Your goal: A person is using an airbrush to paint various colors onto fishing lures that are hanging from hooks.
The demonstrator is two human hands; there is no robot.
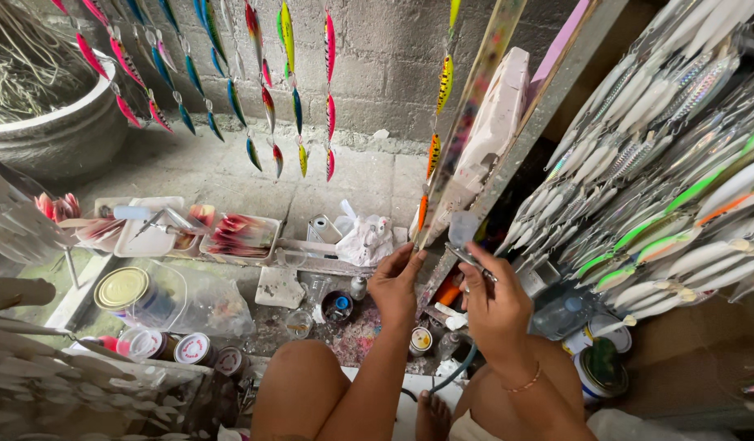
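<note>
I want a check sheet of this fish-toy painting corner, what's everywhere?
Surface: grey concrete floor, paint-speckled near the knees.
Job's things: left hand touches the tip of an orange fish-shaped lure; right hand grips a slim metal airbrush.
Clutter: white plastic trays, gold-lidded tin can, small paint pots, crumpled white rag.
Hands: both busy, bare.
Cables: dark hose running down between the legs.
Surroundings: painted lures hanging in strings, rack of silver and green lures, grey block wall, big stone basin.
</note>
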